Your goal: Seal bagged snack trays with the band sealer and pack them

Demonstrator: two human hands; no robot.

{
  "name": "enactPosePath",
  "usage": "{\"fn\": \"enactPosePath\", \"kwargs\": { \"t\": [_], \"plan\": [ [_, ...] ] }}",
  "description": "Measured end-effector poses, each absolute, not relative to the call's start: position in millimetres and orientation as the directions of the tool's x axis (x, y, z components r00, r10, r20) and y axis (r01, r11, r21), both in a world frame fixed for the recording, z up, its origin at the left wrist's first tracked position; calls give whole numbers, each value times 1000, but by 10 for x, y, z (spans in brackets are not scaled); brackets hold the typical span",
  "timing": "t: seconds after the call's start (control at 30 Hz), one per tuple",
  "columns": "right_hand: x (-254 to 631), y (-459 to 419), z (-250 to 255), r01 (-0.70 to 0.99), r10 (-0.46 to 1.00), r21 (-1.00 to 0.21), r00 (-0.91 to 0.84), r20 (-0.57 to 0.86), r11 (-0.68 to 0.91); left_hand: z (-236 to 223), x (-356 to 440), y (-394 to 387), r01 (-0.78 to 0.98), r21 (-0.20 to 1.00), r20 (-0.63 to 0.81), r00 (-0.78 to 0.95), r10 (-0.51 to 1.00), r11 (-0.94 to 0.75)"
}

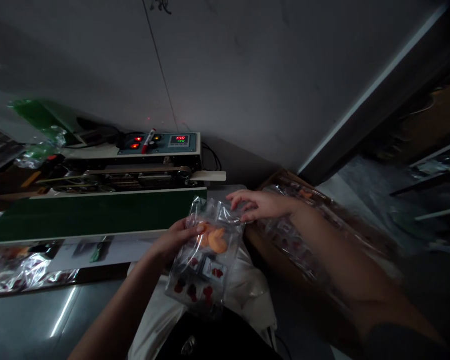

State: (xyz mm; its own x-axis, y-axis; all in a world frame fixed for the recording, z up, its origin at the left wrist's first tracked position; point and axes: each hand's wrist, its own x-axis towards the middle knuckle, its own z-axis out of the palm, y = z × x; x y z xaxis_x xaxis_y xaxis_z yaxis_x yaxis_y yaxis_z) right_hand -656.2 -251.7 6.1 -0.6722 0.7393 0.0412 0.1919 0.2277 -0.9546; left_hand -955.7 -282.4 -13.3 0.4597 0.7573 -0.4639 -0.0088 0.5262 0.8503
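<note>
My left hand is closed on the left edge of a clear plastic bag, its thumb lying over the front. Inside the bag are orange curved pieces near the top, with small dark and red shapes lower down. What these pieces are I cannot make out. Close to the bag's top right corner is my right hand, its fingers bent but apart; whether they touch the plastic is unclear. The bag is tilted above my lap.
A sealing machine with lit red switches and a display stands ahead left, with a green conveyor belt in front. A red-and-white marker lies on its panel. At right, a cardboard box holds several clear bags.
</note>
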Motion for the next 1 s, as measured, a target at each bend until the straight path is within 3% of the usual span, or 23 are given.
{"fn": "enactPosePath", "kwargs": {
  "t": [0.1, 0.27, 0.47, 0.67, 0.83, 1.0],
  "plan": [
    [-6562, -2528, 104, 208, 715, -929, -695, 79, 305, -139, -9583, -2826, -13, 834, -489, 444, 751, 552],
    [-6715, -2647, 252, 94, 758, -907, -588, 283, 411, -214, -9605, -2781, -47, 753, -552, 498, 669, 657],
    [-6951, -2737, 238, -37, 787, -997, -613, 72, 63, -326, -9638, -2746, -88, 733, -531, 547, 647, 675],
    [-6931, -2711, 121, 27, 861, -983, -487, 147, 183, -405, -9728, -2757, -169, 727, -515, 507, 691, 665],
    [-6819, -2761, 68, 104, 897, -978, -426, 121, 181, -377, -9764, -2782, -95, 777, -519, 463, 718, 623],
    [-6961, -2903, 12, -224, 933, -974, -350, 76, -5, -328, -9732, -2772, -100, 816, -443, 524, 727, 570]
  ]
}}
